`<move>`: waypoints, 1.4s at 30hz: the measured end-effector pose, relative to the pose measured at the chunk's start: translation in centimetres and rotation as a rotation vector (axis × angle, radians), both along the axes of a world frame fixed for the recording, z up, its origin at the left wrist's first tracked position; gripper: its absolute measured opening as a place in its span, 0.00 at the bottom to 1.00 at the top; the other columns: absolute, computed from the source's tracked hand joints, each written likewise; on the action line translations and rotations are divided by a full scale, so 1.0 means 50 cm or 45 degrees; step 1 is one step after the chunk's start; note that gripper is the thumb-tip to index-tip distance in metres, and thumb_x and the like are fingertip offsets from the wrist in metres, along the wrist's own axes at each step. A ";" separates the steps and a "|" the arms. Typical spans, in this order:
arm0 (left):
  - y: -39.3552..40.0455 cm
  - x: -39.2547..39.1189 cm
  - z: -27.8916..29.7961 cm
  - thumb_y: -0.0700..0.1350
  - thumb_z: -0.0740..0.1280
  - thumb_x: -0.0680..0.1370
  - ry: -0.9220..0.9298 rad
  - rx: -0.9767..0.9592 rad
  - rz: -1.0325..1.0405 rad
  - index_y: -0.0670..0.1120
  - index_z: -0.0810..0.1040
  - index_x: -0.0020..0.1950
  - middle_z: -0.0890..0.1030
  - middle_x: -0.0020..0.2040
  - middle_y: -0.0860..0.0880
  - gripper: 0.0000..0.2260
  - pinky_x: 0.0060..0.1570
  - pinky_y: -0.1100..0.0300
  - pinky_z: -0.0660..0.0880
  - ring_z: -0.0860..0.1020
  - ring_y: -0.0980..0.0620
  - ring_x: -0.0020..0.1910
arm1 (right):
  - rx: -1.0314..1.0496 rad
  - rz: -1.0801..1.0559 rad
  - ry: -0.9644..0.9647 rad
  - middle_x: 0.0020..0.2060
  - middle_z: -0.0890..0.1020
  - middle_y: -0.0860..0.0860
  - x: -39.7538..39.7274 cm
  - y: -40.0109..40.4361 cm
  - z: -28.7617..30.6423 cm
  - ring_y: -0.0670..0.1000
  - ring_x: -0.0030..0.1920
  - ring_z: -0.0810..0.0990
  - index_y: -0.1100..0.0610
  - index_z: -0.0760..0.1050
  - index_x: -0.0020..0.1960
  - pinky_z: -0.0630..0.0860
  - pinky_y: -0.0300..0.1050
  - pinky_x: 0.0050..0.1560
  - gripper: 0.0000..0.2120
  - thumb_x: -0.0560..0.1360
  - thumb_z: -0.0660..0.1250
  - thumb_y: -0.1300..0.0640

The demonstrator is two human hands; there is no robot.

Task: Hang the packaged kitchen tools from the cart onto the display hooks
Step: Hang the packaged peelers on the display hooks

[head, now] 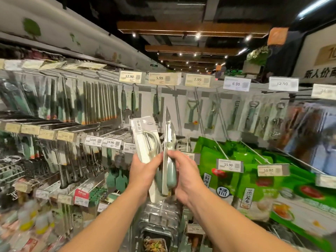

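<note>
Two packaged peelers are raised before the display: left hand (143, 170) grips the card-backed one (145, 140), right hand (183, 177) grips the edge-on one (170, 155). Next, I judge, thread one hang-hole onto a hook (177, 113) at twelve o'clock.

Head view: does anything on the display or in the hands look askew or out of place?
Nothing looks damaged or spilled. The two packaged peelers are simply unhung: the left hand grips one tilted face-on, the right hand grips the other edge-on. Packs on the display hooks hang straight.
</note>
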State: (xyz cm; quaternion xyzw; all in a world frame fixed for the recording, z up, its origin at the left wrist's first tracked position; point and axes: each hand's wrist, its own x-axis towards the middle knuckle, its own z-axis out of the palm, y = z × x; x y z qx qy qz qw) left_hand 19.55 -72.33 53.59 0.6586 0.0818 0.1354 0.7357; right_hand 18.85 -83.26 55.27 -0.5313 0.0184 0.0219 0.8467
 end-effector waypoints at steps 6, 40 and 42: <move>-0.065 0.016 0.025 0.48 0.83 0.69 -0.078 0.056 -0.087 0.52 0.78 0.56 0.87 0.50 0.48 0.21 0.49 0.50 0.82 0.86 0.49 0.49 | -0.103 -0.139 -0.118 0.45 0.87 0.58 -0.007 -0.077 0.014 0.55 0.44 0.87 0.61 0.80 0.56 0.84 0.58 0.53 0.13 0.73 0.76 0.61; -0.192 0.148 0.055 0.51 0.80 0.61 -0.133 0.203 -0.181 0.51 0.79 0.56 0.85 0.49 0.46 0.26 0.55 0.42 0.83 0.85 0.45 0.48 | -1.221 -0.732 -0.463 0.59 0.66 0.47 0.183 -0.392 0.106 0.36 0.42 0.69 0.44 0.63 0.80 0.67 0.26 0.43 0.32 0.80 0.70 0.58; -0.194 0.158 0.054 0.52 0.81 0.60 -0.137 0.197 -0.172 0.52 0.79 0.56 0.86 0.49 0.47 0.26 0.55 0.42 0.83 0.85 0.45 0.48 | -1.227 -0.703 -0.451 0.62 0.68 0.48 0.207 -0.390 0.115 0.38 0.43 0.71 0.45 0.62 0.80 0.69 0.25 0.45 0.33 0.79 0.70 0.57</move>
